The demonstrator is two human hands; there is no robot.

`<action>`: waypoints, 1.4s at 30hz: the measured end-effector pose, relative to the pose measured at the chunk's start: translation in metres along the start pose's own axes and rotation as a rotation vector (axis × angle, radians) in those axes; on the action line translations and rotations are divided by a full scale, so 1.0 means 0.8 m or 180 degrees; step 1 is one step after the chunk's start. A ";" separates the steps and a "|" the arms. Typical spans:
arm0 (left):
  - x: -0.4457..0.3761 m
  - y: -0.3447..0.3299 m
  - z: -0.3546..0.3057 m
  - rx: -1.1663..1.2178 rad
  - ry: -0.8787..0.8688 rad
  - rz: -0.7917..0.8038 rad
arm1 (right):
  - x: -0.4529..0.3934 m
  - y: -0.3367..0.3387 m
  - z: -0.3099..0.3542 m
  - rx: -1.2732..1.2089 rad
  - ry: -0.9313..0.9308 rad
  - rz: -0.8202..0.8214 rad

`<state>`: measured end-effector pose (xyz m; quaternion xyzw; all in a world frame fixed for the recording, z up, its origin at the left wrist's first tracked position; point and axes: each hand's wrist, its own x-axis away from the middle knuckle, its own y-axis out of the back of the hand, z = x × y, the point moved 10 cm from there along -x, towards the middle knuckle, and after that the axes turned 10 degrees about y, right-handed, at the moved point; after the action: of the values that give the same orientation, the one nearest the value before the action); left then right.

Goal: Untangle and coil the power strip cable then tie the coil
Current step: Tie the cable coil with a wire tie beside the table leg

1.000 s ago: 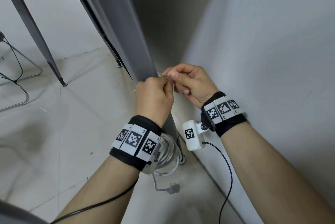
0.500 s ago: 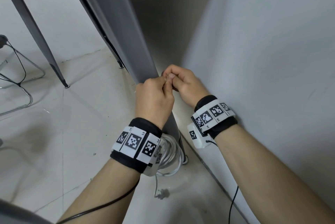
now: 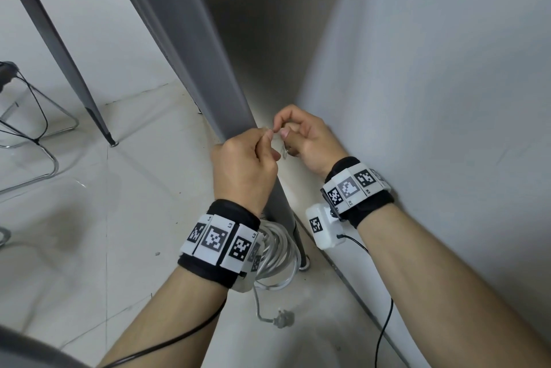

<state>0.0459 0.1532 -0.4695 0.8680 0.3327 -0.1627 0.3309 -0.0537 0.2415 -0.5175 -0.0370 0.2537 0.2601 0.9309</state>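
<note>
two loops' worth of white cable coil (image 3: 278, 251) hangs low in the centre, its plug (image 3: 282, 319) dangling. above, the left hand (image 3: 243, 168) and right hand (image 3: 307, 136) have drawn slightly apart since a moment ago, each pinching a thin tie (image 3: 275, 136); tying looks underway.

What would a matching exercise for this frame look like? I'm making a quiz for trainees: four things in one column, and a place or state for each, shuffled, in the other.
Things:
1. coiled cable
2. plug
3. thin tie
4. table leg

Places or states:
A. pinched between the fingertips of the left hand and the right hand
B. lying loose on the floor
C. slanting grey metal, behind the hands
D. in white loops on the floor, partly hidden by the left wrist

Pairs: 1-D, 2-B, 3-A, 4-C
</note>
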 end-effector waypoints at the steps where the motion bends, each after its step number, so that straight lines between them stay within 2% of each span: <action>1: -0.001 0.000 0.000 -0.0006 0.0001 0.0002 | 0.000 -0.001 0.000 -0.0017 0.0018 0.0041; 12: -0.007 -0.002 0.005 -0.0071 -0.0071 0.0015 | 0.001 -0.011 -0.008 -0.0340 0.0041 0.0012; 20: -0.006 0.007 0.006 0.0143 -0.0129 -0.0094 | 0.002 -0.026 -0.008 -0.0875 -0.0105 -0.0018; 30: -0.003 0.015 0.008 0.0124 -0.0040 -0.0182 | -0.004 -0.022 0.012 -0.0157 0.0117 0.0275; 35: -0.001 0.017 0.000 0.0214 -0.0152 -0.0088 | -0.002 -0.022 0.007 -0.0355 -0.0027 0.0205; 42: 0.008 0.016 -0.012 -0.0452 -0.0440 -0.0160 | -0.006 -0.021 -0.003 -0.0595 -0.0198 0.0103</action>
<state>0.0597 0.1556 -0.4598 0.8204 0.3415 -0.2064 0.4096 -0.0496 0.2242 -0.5186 -0.1115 0.1998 0.2987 0.9265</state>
